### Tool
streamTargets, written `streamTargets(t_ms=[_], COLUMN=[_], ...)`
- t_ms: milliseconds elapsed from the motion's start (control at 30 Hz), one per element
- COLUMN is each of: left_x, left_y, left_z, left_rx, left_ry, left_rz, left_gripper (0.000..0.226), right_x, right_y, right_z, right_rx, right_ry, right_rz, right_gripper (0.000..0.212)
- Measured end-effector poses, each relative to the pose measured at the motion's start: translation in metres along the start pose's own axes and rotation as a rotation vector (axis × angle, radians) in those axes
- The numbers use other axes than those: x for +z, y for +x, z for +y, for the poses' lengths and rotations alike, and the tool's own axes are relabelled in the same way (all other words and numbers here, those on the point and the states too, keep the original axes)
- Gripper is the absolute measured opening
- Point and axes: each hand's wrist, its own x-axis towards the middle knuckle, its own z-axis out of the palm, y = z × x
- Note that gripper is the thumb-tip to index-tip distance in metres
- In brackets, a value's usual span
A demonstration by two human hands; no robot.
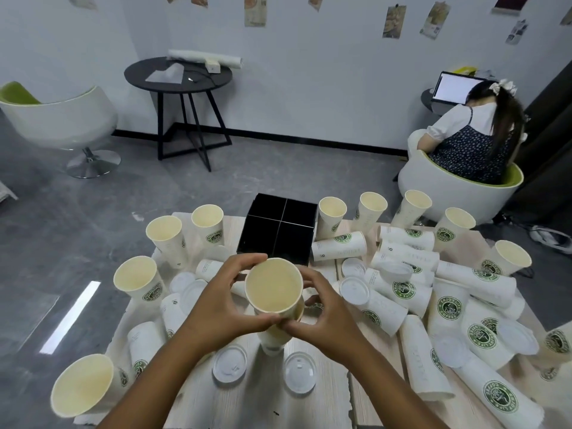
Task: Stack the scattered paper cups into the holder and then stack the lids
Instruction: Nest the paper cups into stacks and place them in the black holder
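Where cups and lids littered the wooden tabletop (pixel 322 394) before a grey floor (pixel 77 243), both hands, left (pixel 216 308) and right (pixel 325 317), clasped stacked paper cups (pixel 274 287) near the black holder (pixel 280 229) at the far edge.

cups (pixel 274 286) nested, upright, mid-table | holder (pixel 280 232) black, 4 cells | lids (pixel 229 365) flat

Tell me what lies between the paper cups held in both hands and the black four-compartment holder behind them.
Head view: nothing lies between. The held stack of paper cups overlaps the near edge of the black four-compartment holder; only left hand fingertips show there.
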Motion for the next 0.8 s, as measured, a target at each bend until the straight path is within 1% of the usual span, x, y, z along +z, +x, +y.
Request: streamTargets(t_ms=[100,167,333,467,500,600,800], left_x=[0.002,0.004,0.012,0.019,0.020,0.021,0.021], left_y=[-0.001,-0.001,-0.002,-0.008,-0.010,-0.013,-0.018], left_z=[-0.016,-0.024,-0.041,-0.050,-0.050,-0.053,-0.047], left_rx=[-0.037,-0.051,-0.073,-0.106,-0.119,-0.153,-0.175], left_ry=[0.015,0.008,0.004,-0.018,-0.026,-0.037,-0.040], left_rz=[-0.011,-0.013,-0.032,-0.023,-0.022,-0.007,0.043], left_gripper=[0.099,0.096,0.078,0.074,0.075,0.076,0.076], right_x=[0.002,0.003,0.007,0.013,0.015,0.018,0.015], right_y=[0.003,0.005,0.008,0.009,0.008,0.009,0.009], right_z=[0.004,0.007,0.012,0.020,0.022,0.022,0.023], right_rx=[-0.011,-0.005,-0.012,-0.001,0.006,0.037,-0.010], right_ry=[-0.017,-0.023,-0.014,-0.005,0.005,0.063,0.063], right_rz=[0.003,0.004,-0.026,-0.054,-0.052,-0.042,-0.048], right_gripper=[0.093,0.096,0.083,0.071,0.071,0.082,0.082])
